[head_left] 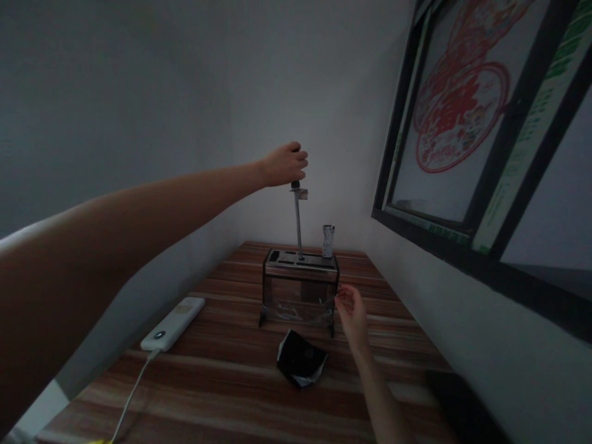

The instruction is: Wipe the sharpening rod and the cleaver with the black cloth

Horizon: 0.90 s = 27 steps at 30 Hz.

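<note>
Basically: smoky see-through rectangular box with dark frame (296,302), below left hand (285,165), left of right hand (352,311)

Nearest on the reddish-brown wood-grain table (402,345): crumpled black packet with silvery edges (301,359), just in front of the box. Off left, a white rounded slab-shaped device (173,324) with a thin white cable (134,394). Right hand next, fingers curled at the box's right end, nearer its body than the left; from where I stand, can't tell whether they pinch, touch or grasp anything.

Box stands mid-table on small dark feet, long axis crosswise to the person. Crumpled clear film shows low on the front, inside or outside unclear. Dark top, slotted. Up from it goes a thin silver metal rod (298,225), long axis near vertical, slight lean. Left hand is clenched round the black grip (295,184) at its upper end, well above the box; small shiny tab (303,193) just under the fist. Clear faceted tumbler (328,240), upright at the top's right end. Pale wall (296,74) beyond.
</note>
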Each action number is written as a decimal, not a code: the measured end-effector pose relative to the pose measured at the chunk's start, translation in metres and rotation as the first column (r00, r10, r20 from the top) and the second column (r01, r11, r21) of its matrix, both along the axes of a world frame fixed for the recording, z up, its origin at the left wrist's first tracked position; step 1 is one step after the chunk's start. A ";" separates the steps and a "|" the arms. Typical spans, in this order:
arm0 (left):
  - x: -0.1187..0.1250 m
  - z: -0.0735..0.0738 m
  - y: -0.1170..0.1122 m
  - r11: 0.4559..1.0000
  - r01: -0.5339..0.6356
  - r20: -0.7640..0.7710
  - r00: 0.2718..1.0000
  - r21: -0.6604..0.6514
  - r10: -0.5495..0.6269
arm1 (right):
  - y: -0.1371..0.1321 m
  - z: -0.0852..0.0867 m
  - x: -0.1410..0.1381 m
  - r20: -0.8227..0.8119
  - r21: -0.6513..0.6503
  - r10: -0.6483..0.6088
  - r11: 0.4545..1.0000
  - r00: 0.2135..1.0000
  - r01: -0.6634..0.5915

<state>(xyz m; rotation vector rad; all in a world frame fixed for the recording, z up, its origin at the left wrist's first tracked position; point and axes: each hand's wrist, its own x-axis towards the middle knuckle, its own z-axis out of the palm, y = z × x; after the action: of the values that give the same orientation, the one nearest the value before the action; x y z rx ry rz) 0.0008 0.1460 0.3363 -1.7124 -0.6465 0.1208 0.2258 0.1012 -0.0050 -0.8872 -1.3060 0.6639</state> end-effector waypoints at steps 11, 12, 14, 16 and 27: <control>0.018 -0.015 -0.003 0.999 0.052 -0.035 0.998 -0.002 -0.052 | -0.003 0.002 0.000 0.022 0.011 -0.011 1.000 1.000 0.011; 0.020 -0.017 -0.003 0.997 0.074 -0.045 0.996 0.004 -0.074 | -0.003 0.002 0.000 0.023 0.013 -0.016 1.000 1.000 0.016; 0.022 -0.023 -0.001 0.993 0.118 -0.057 0.991 0.008 -0.117 | -0.002 0.002 0.000 0.023 0.014 -0.025 1.000 0.999 0.025; 0.025 -0.031 0.000 0.988 0.151 -0.067 0.986 0.007 -0.150 | -0.002 0.001 -0.001 0.022 0.015 -0.028 1.000 0.999 0.028; 0.037 -0.084 0.008 0.976 0.194 -0.092 0.975 -0.102 -0.203 | -0.001 -0.001 0.000 0.014 0.013 -0.021 1.000 1.000 0.021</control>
<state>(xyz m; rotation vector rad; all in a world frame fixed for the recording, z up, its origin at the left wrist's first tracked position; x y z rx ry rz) 0.0378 0.1535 0.2522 -1.8372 -0.3967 0.0974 0.2253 0.1001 -0.0060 -0.8956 -1.3108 0.6332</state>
